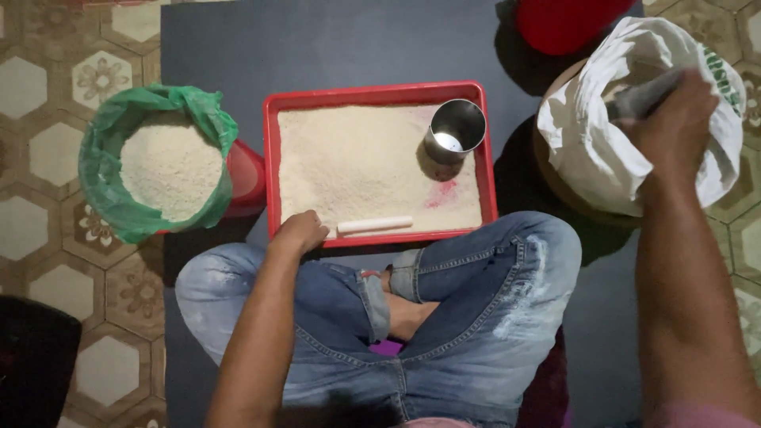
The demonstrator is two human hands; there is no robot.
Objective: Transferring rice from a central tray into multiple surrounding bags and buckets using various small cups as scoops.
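Observation:
A red tray point(269, 158) spread with pale grain lies on the dark mat in front of my crossed legs. My left hand point(300, 233) rests closed on the tray's near edge, touching the end of a white stick point(374, 225) that lies in the grain. A steel cup point(453, 129) stands in the tray's far right corner. My right hand point(672, 111) reaches into the mouth of a white sack point(587, 150) at the right and grips a grey scoop-like thing point(638, 99), blurred.
A red bucket lined with a green bag point(111, 158) holds more pale grain at the left. A red container point(567, 22) stands at the top. The dark mat point(341, 43) covers patterned floor tiles point(47, 87). A dark object point(32, 364) sits bottom left.

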